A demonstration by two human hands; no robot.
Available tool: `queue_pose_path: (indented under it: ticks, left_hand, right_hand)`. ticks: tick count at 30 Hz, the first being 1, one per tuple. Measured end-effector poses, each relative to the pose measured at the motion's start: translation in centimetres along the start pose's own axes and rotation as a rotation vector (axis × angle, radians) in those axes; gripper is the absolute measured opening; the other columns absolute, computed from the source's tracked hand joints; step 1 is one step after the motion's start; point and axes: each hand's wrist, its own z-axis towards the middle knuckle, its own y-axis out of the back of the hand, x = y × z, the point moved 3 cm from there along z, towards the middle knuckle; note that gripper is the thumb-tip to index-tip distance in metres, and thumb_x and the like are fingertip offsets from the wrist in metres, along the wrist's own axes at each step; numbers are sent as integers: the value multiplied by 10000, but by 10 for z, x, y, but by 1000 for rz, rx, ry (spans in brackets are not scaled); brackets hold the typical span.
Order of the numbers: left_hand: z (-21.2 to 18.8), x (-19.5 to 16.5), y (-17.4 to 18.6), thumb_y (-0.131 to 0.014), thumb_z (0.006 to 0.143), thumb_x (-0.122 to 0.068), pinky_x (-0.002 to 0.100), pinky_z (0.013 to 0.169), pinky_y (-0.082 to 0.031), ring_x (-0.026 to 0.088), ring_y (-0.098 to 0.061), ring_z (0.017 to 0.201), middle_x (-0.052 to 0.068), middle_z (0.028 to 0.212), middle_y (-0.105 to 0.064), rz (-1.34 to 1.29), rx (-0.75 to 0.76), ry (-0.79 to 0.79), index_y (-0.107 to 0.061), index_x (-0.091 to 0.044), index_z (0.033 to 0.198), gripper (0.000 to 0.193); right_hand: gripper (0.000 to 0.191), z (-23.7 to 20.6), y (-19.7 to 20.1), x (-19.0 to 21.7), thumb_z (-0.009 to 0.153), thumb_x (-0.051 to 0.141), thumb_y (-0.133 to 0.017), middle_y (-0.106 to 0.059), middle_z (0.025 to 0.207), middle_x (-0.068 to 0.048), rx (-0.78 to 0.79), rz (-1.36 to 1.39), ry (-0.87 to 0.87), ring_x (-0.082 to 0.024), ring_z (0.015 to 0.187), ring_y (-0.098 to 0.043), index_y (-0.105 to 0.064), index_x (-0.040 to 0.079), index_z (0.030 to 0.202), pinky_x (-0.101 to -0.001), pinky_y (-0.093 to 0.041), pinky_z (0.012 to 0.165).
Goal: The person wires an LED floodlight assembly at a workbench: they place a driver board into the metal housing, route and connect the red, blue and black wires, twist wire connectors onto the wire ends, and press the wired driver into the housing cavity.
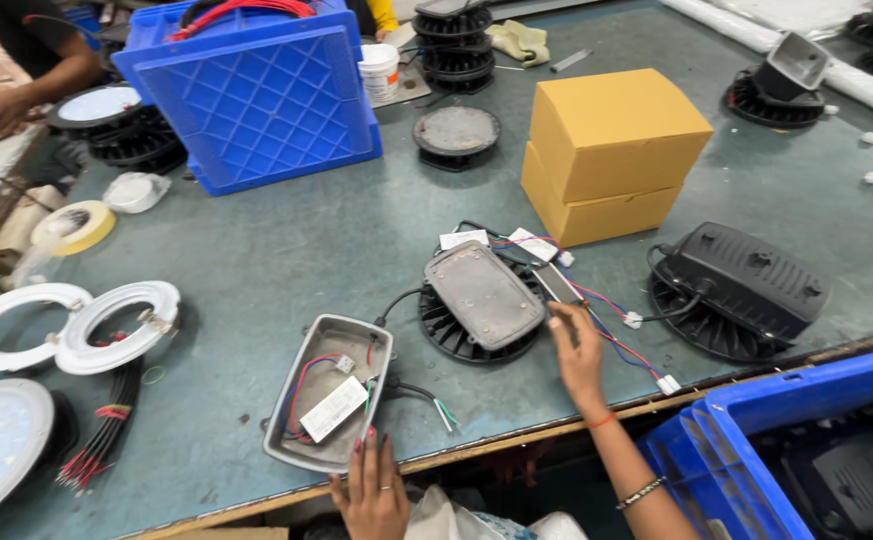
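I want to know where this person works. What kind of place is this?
Probably a workshop where lamps get put together. Round finned lamp bodies lie on the worktable, an open grey metal cover shows its wires, and white lamp rings and blue crates sit around the bench.

Two plain brown cardboard boxes point(607, 150) stand one on top of the other at about 1 o'clock on the surface. The top box sits a bit crooked on the lower one. Just below them, near the middle, lie two small white label tags point(464, 239) on wires. At 12 o'clock stands a small white tub point(380, 71) with a label on its side. A white label point(334, 408) lies inside the open grey tray at 7 o'clock.
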Motion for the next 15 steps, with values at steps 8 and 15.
queue_pose_path:
  ticks: [8, 15]
  left_hand:
    - [8, 1, 2, -549, 984, -368, 587, 1224, -156, 264, -329, 1490, 70, 1547, -494, -79, -52, 5, -637, -170, 1398, 468]
    - [20, 20, -10, -473, 1015, -583, 620, 1233, -122, 239, -266, 1536, 69, 1547, -488, -68, -231, -13, -610, -162, 1414, 596]
  right_hand:
    - [239, 3, -10, -20, 1002, 183, -635, -684, 900, -44, 0, -149, -9, -132, 696, -557, -710, -40, 1043, -284, -430, 617]
    - [310, 10, -38, -7, 1036, 223, -591, -674, 942, -55, 13, 49, -50, -116, 756, -679, -671, -75, 999, -242, -541, 681]
